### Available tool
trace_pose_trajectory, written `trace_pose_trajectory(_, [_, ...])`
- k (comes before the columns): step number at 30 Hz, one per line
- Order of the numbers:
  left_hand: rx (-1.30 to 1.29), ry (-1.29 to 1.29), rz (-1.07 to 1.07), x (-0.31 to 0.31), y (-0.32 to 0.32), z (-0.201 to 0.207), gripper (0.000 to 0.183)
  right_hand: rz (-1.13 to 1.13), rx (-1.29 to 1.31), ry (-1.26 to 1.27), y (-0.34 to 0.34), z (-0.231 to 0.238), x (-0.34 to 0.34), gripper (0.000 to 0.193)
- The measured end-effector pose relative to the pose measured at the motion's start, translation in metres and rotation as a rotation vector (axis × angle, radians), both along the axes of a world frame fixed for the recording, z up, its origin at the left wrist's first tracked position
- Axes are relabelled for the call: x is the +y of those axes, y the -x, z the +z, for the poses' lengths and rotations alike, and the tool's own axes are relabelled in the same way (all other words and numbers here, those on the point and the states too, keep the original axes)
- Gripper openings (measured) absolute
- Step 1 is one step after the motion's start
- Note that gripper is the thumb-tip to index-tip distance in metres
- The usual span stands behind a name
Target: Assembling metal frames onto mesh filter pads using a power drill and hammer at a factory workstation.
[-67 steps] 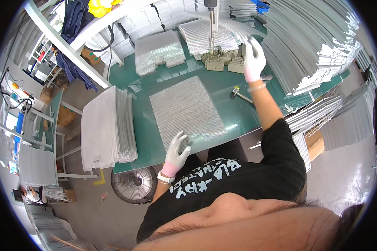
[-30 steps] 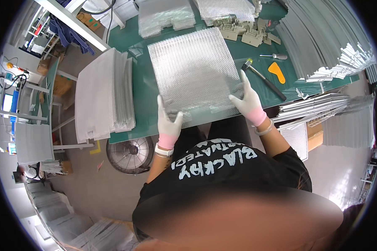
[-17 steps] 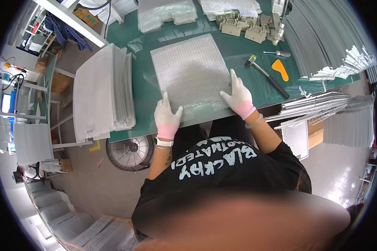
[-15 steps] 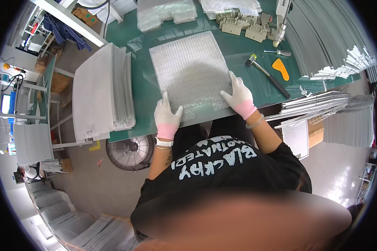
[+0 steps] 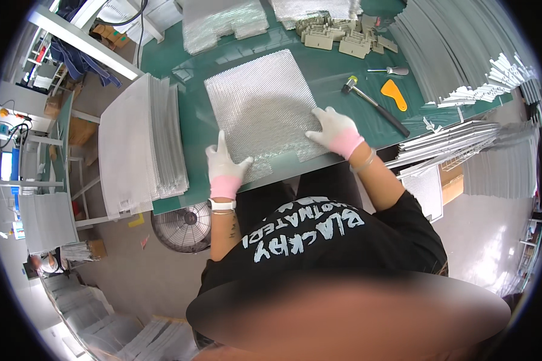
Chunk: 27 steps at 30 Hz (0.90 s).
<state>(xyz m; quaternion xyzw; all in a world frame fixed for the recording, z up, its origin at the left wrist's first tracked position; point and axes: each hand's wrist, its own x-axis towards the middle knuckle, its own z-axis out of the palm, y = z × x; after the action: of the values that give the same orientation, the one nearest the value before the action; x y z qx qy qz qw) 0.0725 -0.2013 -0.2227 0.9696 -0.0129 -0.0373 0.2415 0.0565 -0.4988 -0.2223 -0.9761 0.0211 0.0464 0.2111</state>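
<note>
On the green table (image 5: 193, 114), a pale textured sheet (image 5: 262, 102) lies flat, my left hand (image 5: 226, 165) at its near left corner, my right hand (image 5: 337, 133) at its right edge. Fingers on both are spread, thumbs apart, touching the sheet without closing on it. Earlier, my right hand was out beside the beige blocks (image 5: 319, 39).

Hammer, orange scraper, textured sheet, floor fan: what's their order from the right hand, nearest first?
1. Textured sheet, at the right hand's fingertips
2. Hammer, to its right
3. Orange scraper, right, beyond the hammer
4. Floor fan, lower left
</note>
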Motion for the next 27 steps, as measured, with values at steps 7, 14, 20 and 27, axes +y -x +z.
trace_pose_trajectory(7, [-0.036, -0.243, -0.51, 0.02, -0.016, -0.012, 0.08, -0.239, -0.475, 0.297, -0.135, -0.001, -0.132, 0.03])
trace_pose_trajectory(14, [-0.364, -0.174, -0.327, 0.01, 0.073, 0.005, 0.078, -0.358, -0.082, 0.6, -0.161, -0.006, -0.161, 0.034])
trace_pose_trajectory(20, [0.817, 1.155, -0.327, 0.011, 0.135, -0.06, 0.036, -0.177, -0.646, 0.341, -0.11, -0.001, -0.131, 0.031])
trace_pose_trajectory(27, [0.731, 1.78, 0.425, -0.017, 0.139, -0.091, 0.028, 0.502, 0.042, -0.706, 0.111, 0.0, 0.042, 0.024])
